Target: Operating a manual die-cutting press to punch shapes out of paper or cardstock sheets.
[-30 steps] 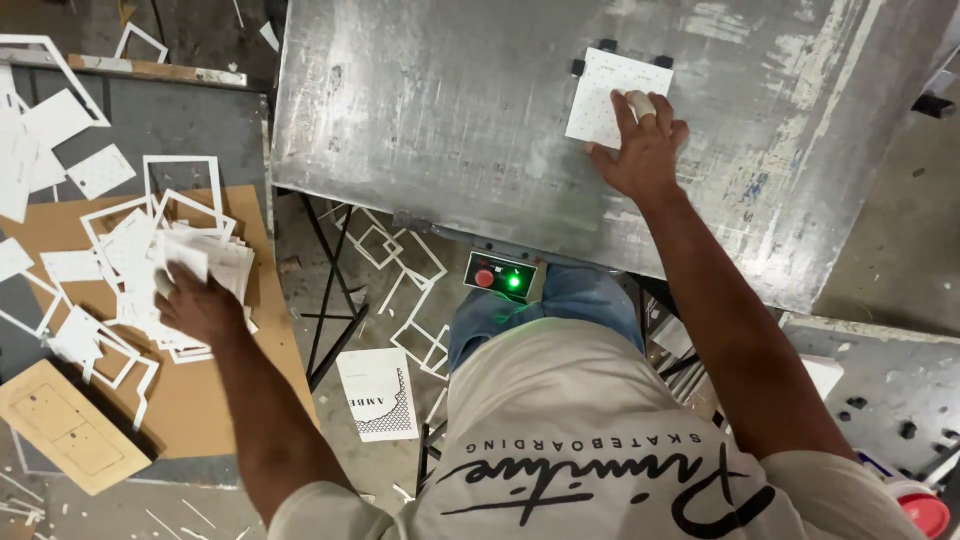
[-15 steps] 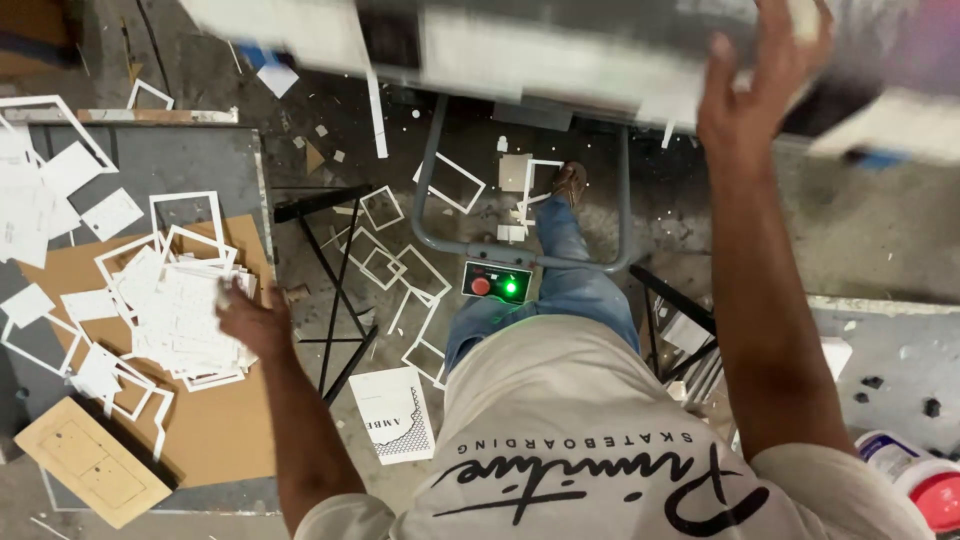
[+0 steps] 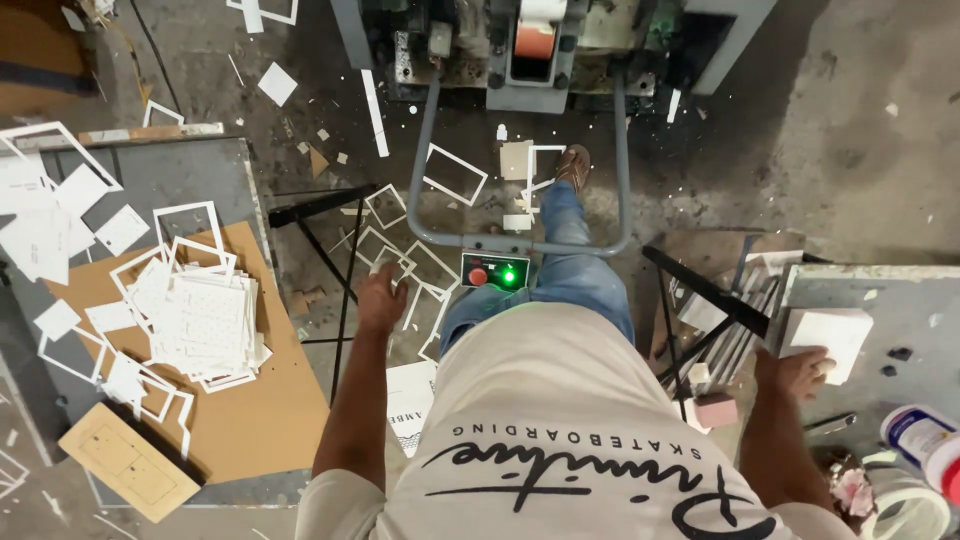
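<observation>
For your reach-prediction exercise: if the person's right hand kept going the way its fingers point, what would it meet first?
The right hand already touches the white card stack on the grey table; it would likely push that first.

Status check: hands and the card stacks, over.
Left hand empty, open, beside the pile of cut cards. Right hand on the white card stack. Nothing in the way.

The light is soft and even, bright enough to see everything. It seems to come from above. White paper pieces [image 3: 200,320] at the left glow brightly and lose some detail. Dark shadows sit under the machine [image 3: 530,50] at the top. A small green light [image 3: 509,275] shines in the middle. The picture is sharp, but straight lines bend near the edges.
</observation>
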